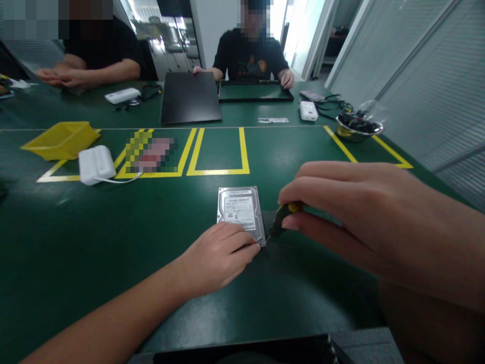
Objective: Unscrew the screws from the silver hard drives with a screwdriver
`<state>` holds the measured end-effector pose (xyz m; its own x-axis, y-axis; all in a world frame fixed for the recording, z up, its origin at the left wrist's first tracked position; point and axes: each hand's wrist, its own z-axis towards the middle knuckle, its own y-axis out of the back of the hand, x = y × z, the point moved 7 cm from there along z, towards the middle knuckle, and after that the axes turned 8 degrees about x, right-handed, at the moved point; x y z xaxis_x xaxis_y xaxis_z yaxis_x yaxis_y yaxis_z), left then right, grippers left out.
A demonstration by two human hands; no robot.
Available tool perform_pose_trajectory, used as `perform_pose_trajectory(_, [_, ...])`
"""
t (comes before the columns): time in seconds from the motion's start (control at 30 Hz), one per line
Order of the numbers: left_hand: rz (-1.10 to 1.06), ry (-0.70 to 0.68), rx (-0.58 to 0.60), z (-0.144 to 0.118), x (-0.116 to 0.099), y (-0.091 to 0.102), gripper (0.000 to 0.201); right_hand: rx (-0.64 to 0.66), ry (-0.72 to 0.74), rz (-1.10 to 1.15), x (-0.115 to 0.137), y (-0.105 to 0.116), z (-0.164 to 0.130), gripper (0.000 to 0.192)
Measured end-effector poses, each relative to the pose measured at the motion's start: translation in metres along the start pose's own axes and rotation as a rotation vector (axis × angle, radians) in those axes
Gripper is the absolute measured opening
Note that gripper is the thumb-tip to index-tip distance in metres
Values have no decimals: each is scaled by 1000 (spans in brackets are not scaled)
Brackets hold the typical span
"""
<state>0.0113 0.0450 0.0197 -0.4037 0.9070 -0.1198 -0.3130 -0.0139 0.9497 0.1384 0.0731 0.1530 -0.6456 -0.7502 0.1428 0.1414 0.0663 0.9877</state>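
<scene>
A silver hard drive (pixel 240 202) with a white label lies flat on the green table, labelled side up. My left hand (pixel 223 255) holds it at its near edge, the fingers closed together by the near right corner and covering part of that edge. In my right hand (pixel 341 202) a small screwdriver (pixel 281 218) with a dark and yellow handle is pinched between thumb and fingers. Its thin shaft slants down to the near right corner of the drive, close to my left fingertips. Whether the tip sits in a screw is too small to tell.
Yellow tape (pixel 217 172) marks the green table (pixel 170 212). Beyond lie a yellow bin (pixel 62 140), a white power bank (pixel 96 165) with a cable, and a metal bowl (pixel 359 132) of dark parts. Across, one person handles a black panel (pixel 191 98) and frame (pixel 257 98); another sits left.
</scene>
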Motion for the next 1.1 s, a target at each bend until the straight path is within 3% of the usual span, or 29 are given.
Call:
perform_pose_trajectory(0.3, [-3,8,-4,0,1,0,25,63,43,32,3,-3,-2,23])
perform_pose_trajectory(0.77, [-1,14,14,1,1,-2,25,25,190,106,9,2,-1,33])
perform_pose_trajectory(1.1, [0,12,11,0,1,-1,25,32,172,115,8,2,-2,33])
